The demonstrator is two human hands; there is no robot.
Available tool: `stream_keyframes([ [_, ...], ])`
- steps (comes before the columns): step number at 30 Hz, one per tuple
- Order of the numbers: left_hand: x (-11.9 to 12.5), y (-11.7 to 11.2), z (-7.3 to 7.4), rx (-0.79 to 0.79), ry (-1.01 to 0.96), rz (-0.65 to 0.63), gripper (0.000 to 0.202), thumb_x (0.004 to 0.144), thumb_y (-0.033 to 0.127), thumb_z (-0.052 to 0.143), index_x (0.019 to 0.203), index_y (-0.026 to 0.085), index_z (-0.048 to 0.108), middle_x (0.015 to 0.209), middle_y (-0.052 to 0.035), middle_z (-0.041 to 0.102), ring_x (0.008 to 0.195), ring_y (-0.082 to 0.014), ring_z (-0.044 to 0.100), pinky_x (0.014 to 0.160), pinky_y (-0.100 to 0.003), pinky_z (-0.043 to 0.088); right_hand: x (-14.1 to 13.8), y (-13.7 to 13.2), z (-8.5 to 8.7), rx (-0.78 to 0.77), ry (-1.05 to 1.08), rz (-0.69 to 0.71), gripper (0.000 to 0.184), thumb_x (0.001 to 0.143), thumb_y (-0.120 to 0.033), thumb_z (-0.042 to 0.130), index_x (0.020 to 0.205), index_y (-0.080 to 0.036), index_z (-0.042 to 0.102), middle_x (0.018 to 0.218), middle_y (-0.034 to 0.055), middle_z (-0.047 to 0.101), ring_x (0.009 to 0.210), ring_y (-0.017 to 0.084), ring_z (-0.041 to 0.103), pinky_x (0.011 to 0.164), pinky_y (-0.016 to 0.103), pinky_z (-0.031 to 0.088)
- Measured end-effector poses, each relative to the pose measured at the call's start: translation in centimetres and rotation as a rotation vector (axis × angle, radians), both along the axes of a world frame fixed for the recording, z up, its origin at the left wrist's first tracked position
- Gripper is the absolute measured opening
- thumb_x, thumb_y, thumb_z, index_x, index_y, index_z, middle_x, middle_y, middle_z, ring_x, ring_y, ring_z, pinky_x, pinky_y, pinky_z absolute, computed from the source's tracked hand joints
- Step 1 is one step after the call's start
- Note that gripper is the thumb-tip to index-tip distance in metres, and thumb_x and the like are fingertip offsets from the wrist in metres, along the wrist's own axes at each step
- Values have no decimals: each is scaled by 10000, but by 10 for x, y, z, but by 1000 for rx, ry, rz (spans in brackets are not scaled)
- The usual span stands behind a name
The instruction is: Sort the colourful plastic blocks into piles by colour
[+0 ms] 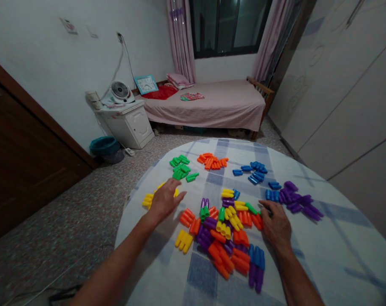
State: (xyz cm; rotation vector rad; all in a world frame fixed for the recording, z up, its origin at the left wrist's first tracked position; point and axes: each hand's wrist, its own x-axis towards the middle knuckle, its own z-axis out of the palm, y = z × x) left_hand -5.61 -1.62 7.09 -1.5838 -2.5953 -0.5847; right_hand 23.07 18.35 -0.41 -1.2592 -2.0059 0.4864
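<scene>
Small glossy plastic pieces, shaped like short tubes with rounded tips joined side by side, lie on the table. My left hand (167, 199) is over a yellow group (147, 200) on the left and partly hides it. Its thumb is apart from the fingers, and I see nothing held. My right hand (276, 224) is at the right edge of a mixed heap (223, 236) of orange, purple, yellow, green and blue pieces. Its fingers are bent but apart, close to a green piece (251, 208) and an orange piece (257, 221); whether they touch is unclear.
Sorted groups lie around the heap: green (180, 170), orange (212, 161), blue (256, 173) and purple (296, 199). A checked cloth covers the round table (327, 255). Beyond stand a bed (212, 102), a white cabinet (132, 125) with a fan (120, 91), and a bin (106, 148).
</scene>
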Motion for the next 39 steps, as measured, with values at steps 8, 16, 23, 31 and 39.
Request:
stream_keyframes([
  [8,87,-71,-33,-173,-154,-143,317,751,290,618,1062,255,565,1074,-56,576,990,-217,553,831,-333,482,1,-1,1,21,-4,15,355,799,-333,378,947,-167,654,1021,97,611,935,222,564,858,351,419],
  [16,73,-31,-22,92,-141,-6,199,735,136,465,919,194,513,858,-47,585,840,-198,576,776,-333,479,0,2,-4,15,5,13,339,800,-324,386,945,-172,651,1015,91,613,934,224,566,846,352,424],
  [23,69,90,-7,0,-132,-350,265,857,256,496,1099,207,593,1080,-66,607,986,-183,595,880,-299,468,0,-1,-1,16,11,33,333,817,-317,378,959,-175,643,1020,93,613,940,218,565,859,350,418],
  [31,84,140,-26,-236,-74,-353,281,854,302,507,1098,220,619,1061,-82,610,958,-210,613,816,-305,480,-1,-3,3,7,32,30,316,815,-310,388,942,-174,643,1013,90,611,914,209,564,838,339,425],
  [39,39,36,-10,96,111,-73,328,876,260,453,1184,214,557,1012,-76,592,972,-210,560,859,-327,455,0,0,-3,11,38,32,308,814,-303,394,944,-178,644,1018,85,610,928,208,558,850,338,419],
])
